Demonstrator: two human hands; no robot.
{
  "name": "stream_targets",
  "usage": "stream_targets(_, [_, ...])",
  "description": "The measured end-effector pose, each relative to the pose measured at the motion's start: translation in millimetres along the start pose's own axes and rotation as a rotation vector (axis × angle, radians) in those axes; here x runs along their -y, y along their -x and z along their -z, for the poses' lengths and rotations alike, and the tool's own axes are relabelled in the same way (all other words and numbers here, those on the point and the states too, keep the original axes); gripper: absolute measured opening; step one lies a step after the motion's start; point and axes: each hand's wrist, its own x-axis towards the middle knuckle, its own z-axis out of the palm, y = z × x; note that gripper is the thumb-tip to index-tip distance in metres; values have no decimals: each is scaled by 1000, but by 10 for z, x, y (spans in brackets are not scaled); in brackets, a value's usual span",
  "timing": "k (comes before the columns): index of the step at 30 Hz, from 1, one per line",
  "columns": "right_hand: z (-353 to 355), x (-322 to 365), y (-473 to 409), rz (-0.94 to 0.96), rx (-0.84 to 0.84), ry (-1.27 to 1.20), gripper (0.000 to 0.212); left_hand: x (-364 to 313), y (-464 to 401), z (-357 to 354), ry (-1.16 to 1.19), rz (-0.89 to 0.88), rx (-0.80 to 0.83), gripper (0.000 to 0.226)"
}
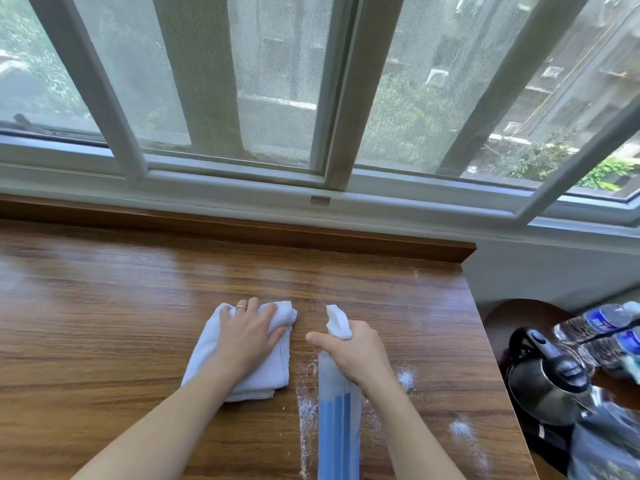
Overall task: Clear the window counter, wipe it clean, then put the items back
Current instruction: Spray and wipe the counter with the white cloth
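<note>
L hand lay flat on folded white cloth, R hand gripped blue-liquid spray bottle w/ nozzle aimed fwd; risk: overspray past wet brown wood-grain counter edge onto black kettle.

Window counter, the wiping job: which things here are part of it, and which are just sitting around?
Part of the job:
- wooden counter, foam patches on it
- white cloth, under the left hand
- spray bottle, held in the right hand

Just sitting around, off the counter's right end:
- black electric kettle
- pack of water bottles
</note>
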Motion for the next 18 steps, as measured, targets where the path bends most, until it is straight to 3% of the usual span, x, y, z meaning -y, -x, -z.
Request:
stream_targets(10, [38,-61,-171,-27,-3,-83,49,-61,-645,-157,19,-5,-29,40])
stream_targets(18, [101,-87,-234,-49,10,-99,46,-258,-1383,-257,45,32,47,40])
